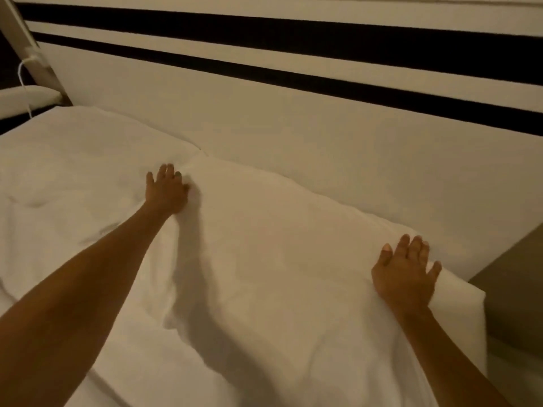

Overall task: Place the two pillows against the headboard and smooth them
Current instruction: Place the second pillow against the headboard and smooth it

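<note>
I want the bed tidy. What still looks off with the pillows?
Nothing is askew: both sit against the headboard. The left pillow shows creases, and the right pillow is rumpled along its near edge. Left hand and right hand lie flat.

A pale wall panel (293,118) rises behind the bed, crossed by two dark horizontal stripes (293,39), the upper one broader than the lower. At the far left a light, slanted post (32,51) runs down beside a dark gap, with a thin white cord (25,86) hanging along it and a pale ledge (26,98) below. At the right edge stands a grey-brown block (517,289), perhaps a bedside unit. The light is dim, warm and yellowish.
</note>
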`<action>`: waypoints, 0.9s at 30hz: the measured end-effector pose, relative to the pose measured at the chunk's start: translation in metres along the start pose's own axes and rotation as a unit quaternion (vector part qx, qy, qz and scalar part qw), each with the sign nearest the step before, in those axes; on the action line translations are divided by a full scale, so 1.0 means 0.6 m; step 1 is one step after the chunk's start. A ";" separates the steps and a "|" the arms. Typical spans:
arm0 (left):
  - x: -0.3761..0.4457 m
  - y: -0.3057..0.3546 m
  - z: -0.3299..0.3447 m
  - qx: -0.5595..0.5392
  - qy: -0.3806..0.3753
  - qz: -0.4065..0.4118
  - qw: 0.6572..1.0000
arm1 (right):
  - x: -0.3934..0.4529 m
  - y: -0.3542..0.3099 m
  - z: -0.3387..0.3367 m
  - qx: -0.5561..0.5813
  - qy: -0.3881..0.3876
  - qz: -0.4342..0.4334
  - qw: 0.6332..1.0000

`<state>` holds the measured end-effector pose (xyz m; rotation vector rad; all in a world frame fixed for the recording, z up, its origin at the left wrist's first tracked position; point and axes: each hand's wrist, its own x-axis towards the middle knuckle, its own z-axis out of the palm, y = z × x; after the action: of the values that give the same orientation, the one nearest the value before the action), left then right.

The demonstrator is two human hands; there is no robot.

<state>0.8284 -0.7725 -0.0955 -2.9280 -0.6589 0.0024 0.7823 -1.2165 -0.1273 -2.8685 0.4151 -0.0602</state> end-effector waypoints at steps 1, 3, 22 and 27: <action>-0.011 0.026 -0.014 -0.058 0.021 0.027 0.998 | -0.009 -0.019 -0.007 0.008 0.009 -0.012 1.000; -0.043 0.092 -0.040 -0.159 0.040 0.109 0.980 | -0.033 -0.073 -0.015 0.035 0.017 -0.052 0.998; -0.066 -0.018 0.125 -0.221 0.007 0.108 0.969 | -0.173 -0.100 0.107 0.017 0.030 -0.138 0.990; -0.078 -0.095 0.126 -0.103 -0.067 0.023 0.992 | -0.185 -0.043 0.096 -0.021 0.011 -0.099 0.995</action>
<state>0.7592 -0.7309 -0.1641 -3.1630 -0.6457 0.1471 0.6870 -1.1476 -0.1773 -2.9429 0.1347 -0.1209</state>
